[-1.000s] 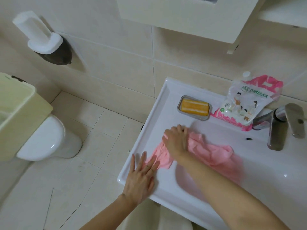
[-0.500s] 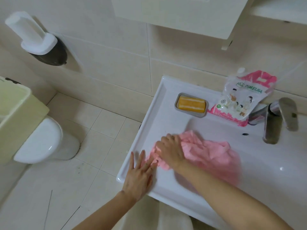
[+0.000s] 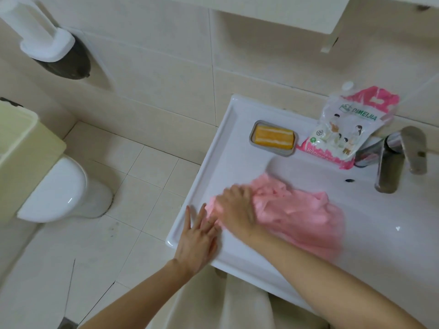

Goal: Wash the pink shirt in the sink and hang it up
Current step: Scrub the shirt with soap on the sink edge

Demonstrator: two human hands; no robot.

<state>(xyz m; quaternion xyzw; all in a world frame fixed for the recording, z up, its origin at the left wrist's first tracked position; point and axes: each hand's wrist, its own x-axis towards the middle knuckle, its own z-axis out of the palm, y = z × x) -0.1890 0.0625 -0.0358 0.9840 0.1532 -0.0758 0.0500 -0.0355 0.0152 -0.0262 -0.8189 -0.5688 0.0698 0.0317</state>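
Observation:
The pink shirt (image 3: 297, 210) lies bunched on the left rim of the white sink (image 3: 237, 143) and hangs over into the basin. My right hand (image 3: 235, 210) lies on the shirt's left end with its fingers curled into the cloth; the hand is motion-blurred. My left hand (image 3: 198, 238) lies flat with straight fingers on the sink's front left corner, its fingertips on the shirt's edge.
A bar of orange soap (image 3: 273, 137) in a grey dish and a pink-and-white detergent pouch (image 3: 344, 131) stand at the back of the sink. The steel tap (image 3: 392, 160) is to the right. A toilet (image 3: 59, 188) stands on the floor at left.
My right hand has slid along the sink's rim toward my left hand, bunching the pink cloth with it. My left hand has stayed flat on the corner.

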